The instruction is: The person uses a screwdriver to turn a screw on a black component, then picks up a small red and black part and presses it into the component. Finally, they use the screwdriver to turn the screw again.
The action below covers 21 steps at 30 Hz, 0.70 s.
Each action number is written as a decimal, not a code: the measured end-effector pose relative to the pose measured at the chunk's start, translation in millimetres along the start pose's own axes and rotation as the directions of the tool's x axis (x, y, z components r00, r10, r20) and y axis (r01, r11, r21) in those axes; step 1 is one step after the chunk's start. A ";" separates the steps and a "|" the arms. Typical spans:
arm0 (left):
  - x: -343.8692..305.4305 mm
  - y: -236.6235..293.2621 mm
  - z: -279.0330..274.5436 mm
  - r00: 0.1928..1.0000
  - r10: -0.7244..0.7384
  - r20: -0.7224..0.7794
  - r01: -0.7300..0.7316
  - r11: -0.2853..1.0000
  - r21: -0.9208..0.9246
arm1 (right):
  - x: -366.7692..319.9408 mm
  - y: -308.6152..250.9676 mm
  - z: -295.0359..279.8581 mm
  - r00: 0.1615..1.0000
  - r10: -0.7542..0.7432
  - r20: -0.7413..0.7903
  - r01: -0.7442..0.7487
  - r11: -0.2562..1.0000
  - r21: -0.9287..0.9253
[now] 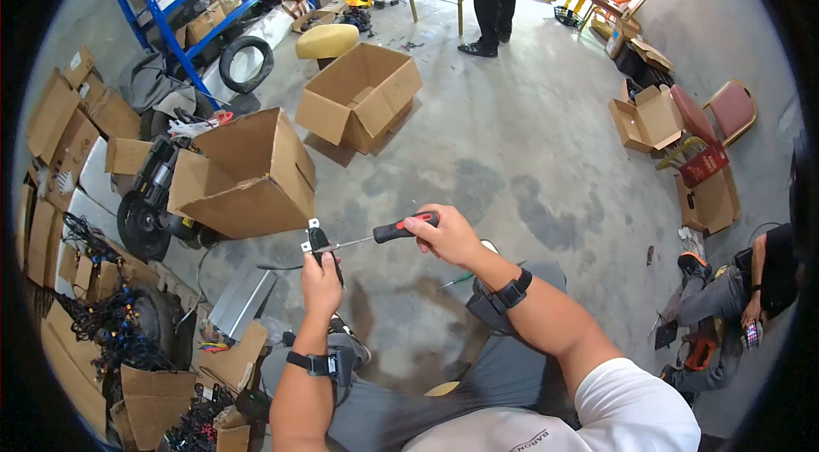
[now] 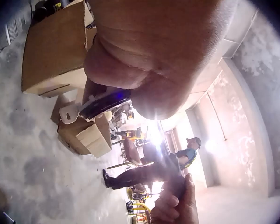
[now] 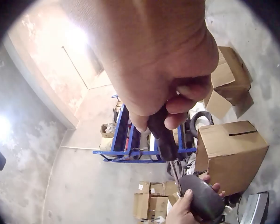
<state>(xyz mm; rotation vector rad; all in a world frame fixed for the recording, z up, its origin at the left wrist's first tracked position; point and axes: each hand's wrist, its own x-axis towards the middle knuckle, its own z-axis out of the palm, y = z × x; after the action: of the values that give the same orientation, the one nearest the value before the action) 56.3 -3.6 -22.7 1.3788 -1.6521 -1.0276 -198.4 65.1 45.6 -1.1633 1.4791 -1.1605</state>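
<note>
My left hand [image 1: 321, 286] grips a dark rounded part [image 1: 319, 240] with pale metal tabs at its upper end. In the right wrist view that part [image 3: 201, 198] shows a smooth black oval face, held between thumb and fingers. My right hand [image 1: 447, 235] is curled round the black and red handle of a screwdriver [image 1: 394, 231], its shaft pointing left to the part. The tip meets the part's edge; whether it sits in a screw cannot be told. In the left wrist view the part [image 2: 105, 103] shows a pale tab beneath my left hand [image 2: 154, 51].
Two open cardboard boxes [image 1: 290, 164] [image 1: 382, 94] stand on the floor ahead. Blue shelving [image 1: 205, 41], a tire and wiring fill the left side. A silver metal case [image 1: 242, 304] lies near my left knee. One person stands ahead; another sits at the right.
</note>
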 end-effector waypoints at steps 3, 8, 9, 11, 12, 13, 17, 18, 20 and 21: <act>0.3 -0.7 -1.4 1.000 -0.026 0.015 0.026 1.000 -0.007 | 1.8 4.1 1.3 1.000 -0.014 0.012 0.013 0.999 0.032; -4.5 14.0 -5.6 0.996 -0.080 0.033 0.079 0.997 0.025 | 0.0 2.0 2.6 1.000 -0.012 0.006 0.012 1.000 0.020; -2.8 7.3 -5.0 0.999 -0.035 0.025 0.033 0.997 0.070 | 0.3 3.9 3.2 1.000 -0.007 -0.004 0.008 1.000 0.025; -0.2 -8.2 -3.5 1.000 0.030 0.004 -0.030 0.994 0.104 | -1.0 1.7 4.3 1.000 -0.016 0.013 0.015 0.999 0.048; 0.0 -9.0 -1.8 0.998 0.054 -0.010 -0.053 0.995 0.087 | -1.3 1.6 3.7 1.000 -0.026 -0.007 0.026 0.998 0.054; -1.7 -0.2 -4.2 1.000 0.026 0.012 -0.027 0.995 0.099 | -0.6 4.7 3.4 1.000 -0.026 0.011 0.025 0.998 0.059; -4.0 11.2 -8.0 0.998 -0.040 0.041 0.038 0.998 0.054 | -1.7 4.3 4.1 0.997 -0.072 0.017 0.072 0.997 0.027; -4.0 11.3 -7.4 0.998 -0.043 0.036 0.041 0.998 0.054 | -3.0 1.2 4.4 0.994 -0.110 0.005 0.110 0.994 -0.006; -4.3 9.8 -7.3 0.998 -0.042 0.038 0.041 0.999 0.014 | -2.6 -0.1 1.3 0.996 -0.091 0.027 0.091 0.996 -0.017; -3.9 8.5 -8.0 0.998 -0.045 0.038 0.044 0.999 0.016 | -2.4 -0.8 0.2 0.997 -0.071 0.042 0.073 0.997 -0.029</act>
<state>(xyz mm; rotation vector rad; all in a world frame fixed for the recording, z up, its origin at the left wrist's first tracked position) 60.8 0.1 -11.9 1.4194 -1.6668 -1.0751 -197.7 67.3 46.6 -1.2634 1.4383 -1.1591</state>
